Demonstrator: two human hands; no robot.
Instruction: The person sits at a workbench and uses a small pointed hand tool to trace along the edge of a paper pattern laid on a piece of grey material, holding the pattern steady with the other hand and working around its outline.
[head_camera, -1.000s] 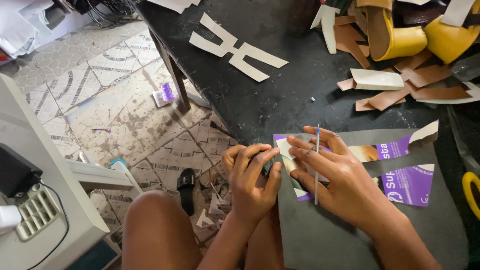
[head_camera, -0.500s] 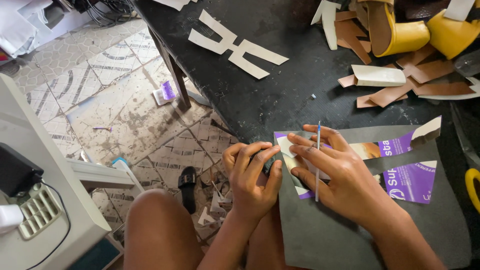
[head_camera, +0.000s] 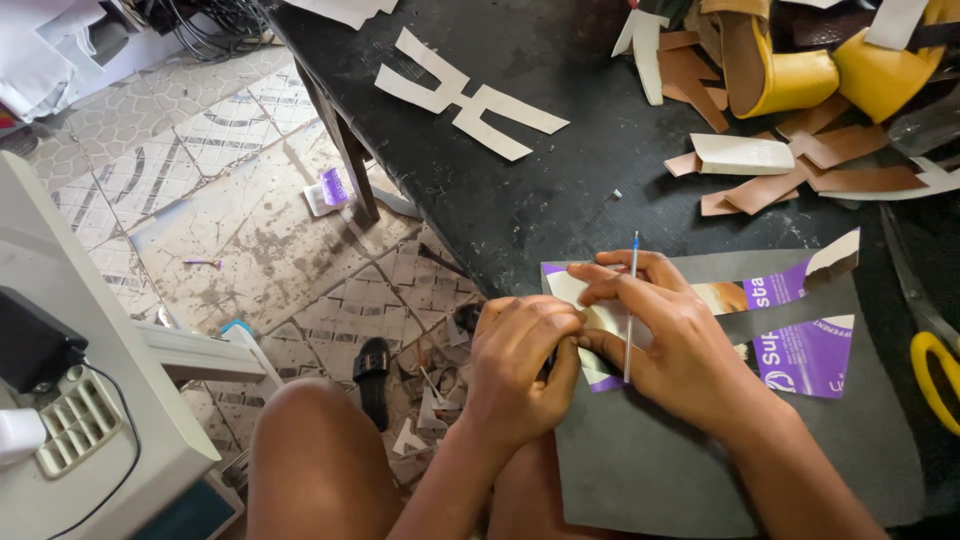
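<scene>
Tracing on thin purple-and-white card (head_camera: 800, 345), flat on grey sheet (head_camera: 700, 470) at table's six o'clock edge.
Right hand (head_camera: 665, 340) pinching slim pen (head_camera: 630, 305) upright; left hand (head_camera: 520, 365) curled, pressing card's nine o'clock edge. Light, bendy, likely slippery: best pinned flat near edges.

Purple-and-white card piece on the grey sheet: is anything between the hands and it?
Nothing visible. The right hand lies directly on the card piece, holding a thin pen upright against it; the left hand presses its near-left corner on the grey sheet.

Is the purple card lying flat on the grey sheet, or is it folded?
Flat. The purple card lies spread on the grey sheet, pressed by both hands; only its top right corner curls up.
</scene>
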